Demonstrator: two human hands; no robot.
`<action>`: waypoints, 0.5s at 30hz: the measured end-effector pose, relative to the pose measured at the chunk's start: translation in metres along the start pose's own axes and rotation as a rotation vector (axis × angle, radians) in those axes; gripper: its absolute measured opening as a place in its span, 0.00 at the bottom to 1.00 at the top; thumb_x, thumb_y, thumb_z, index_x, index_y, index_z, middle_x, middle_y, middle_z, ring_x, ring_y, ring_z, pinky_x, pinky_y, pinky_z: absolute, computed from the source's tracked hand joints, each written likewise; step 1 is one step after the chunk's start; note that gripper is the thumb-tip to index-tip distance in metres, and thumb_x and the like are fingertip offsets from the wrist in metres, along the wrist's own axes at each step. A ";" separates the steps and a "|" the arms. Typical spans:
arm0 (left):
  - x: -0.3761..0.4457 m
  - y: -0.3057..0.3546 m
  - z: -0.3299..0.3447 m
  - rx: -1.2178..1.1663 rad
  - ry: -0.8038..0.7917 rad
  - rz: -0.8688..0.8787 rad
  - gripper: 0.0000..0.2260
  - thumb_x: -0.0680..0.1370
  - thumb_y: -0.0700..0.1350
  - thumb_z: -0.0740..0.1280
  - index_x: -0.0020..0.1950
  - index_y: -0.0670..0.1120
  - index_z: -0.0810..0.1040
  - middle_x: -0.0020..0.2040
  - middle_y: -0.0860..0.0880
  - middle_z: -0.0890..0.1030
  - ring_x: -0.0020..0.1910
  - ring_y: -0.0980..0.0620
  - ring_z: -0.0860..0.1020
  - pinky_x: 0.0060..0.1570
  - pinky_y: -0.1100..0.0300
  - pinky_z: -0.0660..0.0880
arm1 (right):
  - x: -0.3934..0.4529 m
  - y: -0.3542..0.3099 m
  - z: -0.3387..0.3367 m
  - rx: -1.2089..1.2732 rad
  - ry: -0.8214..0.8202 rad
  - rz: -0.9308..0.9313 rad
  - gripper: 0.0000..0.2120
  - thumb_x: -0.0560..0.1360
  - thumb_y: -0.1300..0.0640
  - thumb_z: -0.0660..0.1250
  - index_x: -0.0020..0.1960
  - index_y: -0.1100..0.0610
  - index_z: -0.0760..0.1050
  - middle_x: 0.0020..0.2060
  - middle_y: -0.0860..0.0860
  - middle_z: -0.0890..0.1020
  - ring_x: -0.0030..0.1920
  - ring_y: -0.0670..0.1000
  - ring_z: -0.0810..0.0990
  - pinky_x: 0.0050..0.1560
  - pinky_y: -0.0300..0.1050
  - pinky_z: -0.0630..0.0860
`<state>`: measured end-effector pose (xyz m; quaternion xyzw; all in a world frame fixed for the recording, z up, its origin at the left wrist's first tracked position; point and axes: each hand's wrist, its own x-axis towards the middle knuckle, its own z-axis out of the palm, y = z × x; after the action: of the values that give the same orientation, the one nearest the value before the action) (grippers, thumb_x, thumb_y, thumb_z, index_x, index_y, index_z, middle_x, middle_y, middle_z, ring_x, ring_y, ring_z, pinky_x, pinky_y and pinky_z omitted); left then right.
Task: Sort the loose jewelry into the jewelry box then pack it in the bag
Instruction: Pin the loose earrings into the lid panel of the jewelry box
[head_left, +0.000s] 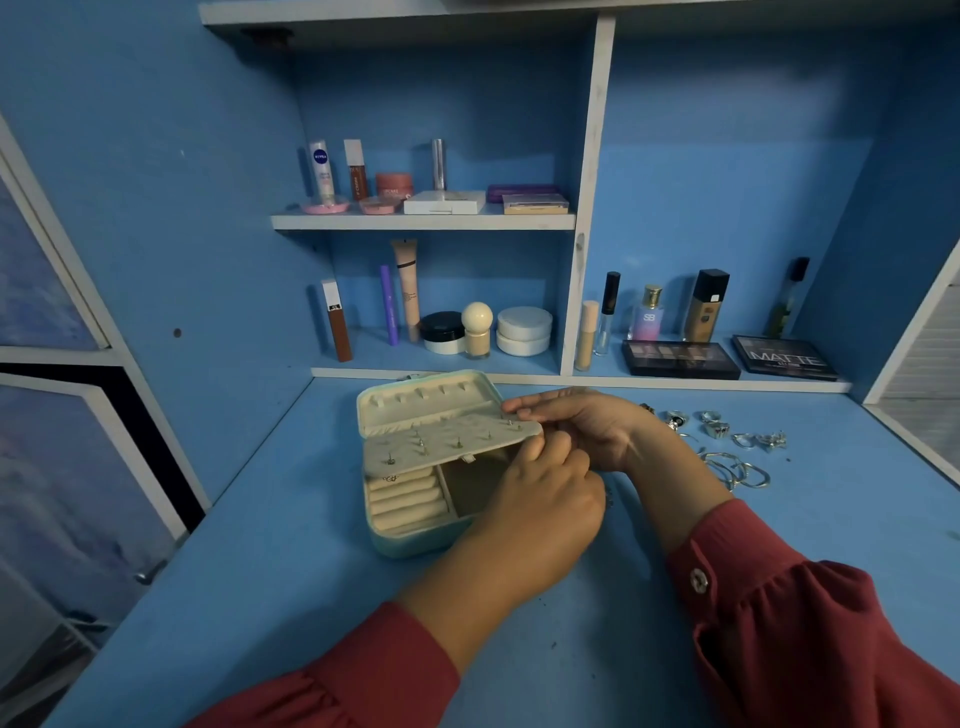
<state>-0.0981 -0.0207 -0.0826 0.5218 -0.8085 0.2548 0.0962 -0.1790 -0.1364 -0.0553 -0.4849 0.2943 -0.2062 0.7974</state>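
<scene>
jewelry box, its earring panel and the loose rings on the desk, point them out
jewelry box (415, 540): head view, front wall of the base
earring panel (441, 447): head view, middle of the flap
loose rings (717, 427): head view, ring in the cluster

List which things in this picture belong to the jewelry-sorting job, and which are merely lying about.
Job:
jewelry box, open
earring panel, held by both hands
loose rings and chains on the desk

Lying about:
cosmetic bottles
cream jars
eyeshadow palettes

Open jewelry box (415, 535) on blue desk (260, 597), both hands pinching its earring panel (441, 441), loose rings (717, 426) beside
</scene>
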 end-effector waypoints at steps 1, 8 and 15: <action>0.000 0.001 0.002 0.015 0.006 -0.001 0.07 0.61 0.41 0.74 0.34 0.45 0.78 0.34 0.48 0.75 0.39 0.47 0.74 0.43 0.53 0.72 | -0.001 0.000 0.001 0.001 -0.001 0.000 0.11 0.68 0.67 0.66 0.50 0.65 0.78 0.41 0.58 0.84 0.40 0.51 0.84 0.40 0.40 0.81; 0.004 0.002 0.004 -0.008 0.117 -0.060 0.05 0.65 0.43 0.63 0.29 0.47 0.74 0.29 0.50 0.72 0.34 0.49 0.72 0.38 0.57 0.61 | 0.003 0.000 -0.003 0.002 -0.006 0.005 0.09 0.70 0.68 0.65 0.49 0.62 0.78 0.40 0.57 0.84 0.39 0.51 0.84 0.39 0.41 0.81; 0.006 -0.032 -0.037 -0.265 0.251 -0.268 0.09 0.72 0.48 0.59 0.36 0.48 0.77 0.36 0.52 0.76 0.41 0.49 0.73 0.40 0.55 0.71 | 0.000 0.001 -0.003 -0.099 -0.106 -0.051 0.11 0.70 0.67 0.65 0.35 0.58 0.83 0.33 0.53 0.82 0.35 0.48 0.80 0.39 0.40 0.77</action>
<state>-0.0765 -0.0168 -0.0392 0.5715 -0.7401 0.1943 0.2964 -0.1807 -0.1374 -0.0574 -0.5411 0.2491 -0.1856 0.7814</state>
